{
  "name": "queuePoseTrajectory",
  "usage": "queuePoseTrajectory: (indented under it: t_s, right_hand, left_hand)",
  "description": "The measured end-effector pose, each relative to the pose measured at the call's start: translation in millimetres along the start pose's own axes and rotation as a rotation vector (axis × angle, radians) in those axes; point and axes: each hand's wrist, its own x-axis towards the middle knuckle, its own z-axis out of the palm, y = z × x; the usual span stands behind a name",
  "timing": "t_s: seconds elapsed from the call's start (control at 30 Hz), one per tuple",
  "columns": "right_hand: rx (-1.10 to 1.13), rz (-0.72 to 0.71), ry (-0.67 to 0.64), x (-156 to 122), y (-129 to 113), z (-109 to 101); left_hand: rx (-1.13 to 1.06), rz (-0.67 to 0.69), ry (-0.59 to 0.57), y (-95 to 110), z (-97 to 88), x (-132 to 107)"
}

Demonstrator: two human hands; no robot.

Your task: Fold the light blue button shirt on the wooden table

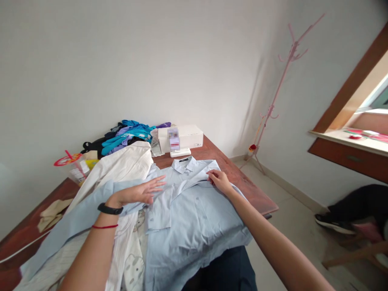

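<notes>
A light blue collared shirt (194, 210) lies spread on the wooden table (242, 186), collar away from me and its hem hanging over the near edge. My left hand (142, 192) lies flat on the shirt's left chest with fingers stretched out; a black band and a red string are on that wrist. My right hand (218, 180) rests on the shirt's right shoulder, fingers curled down onto the cloth. A white shirt (121, 165) lies partly under the blue one to the left.
A heap of blue, purple and black clothes (127, 135) and a white box (184, 137) stand at the table's far edge. A plastic cup (74, 167) is at the left. A pink coat stand (273, 105) is in the corner. Another person's leg and shoe (336, 222) show at right.
</notes>
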Motion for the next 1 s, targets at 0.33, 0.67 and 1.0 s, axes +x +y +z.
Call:
queuePoseTrajectory:
  t_s: [0.33,0.67,1.0]
  right_hand:
    - [0.008,-0.010,-0.001,1.9,3.0,-2.3]
    - [0.028,-0.025,-0.007,3.6,10.9,-2.3]
    - [0.111,-0.002,0.006,2.1,11.2,-1.3]
  left_hand:
    - [0.467,-0.201,-0.132,-8.8,33.9,31.0]
    - [0.244,-0.046,0.204,-20.7,36.1,50.8]
    - [-0.909,-0.140,0.807,-28.8,22.8,54.7]
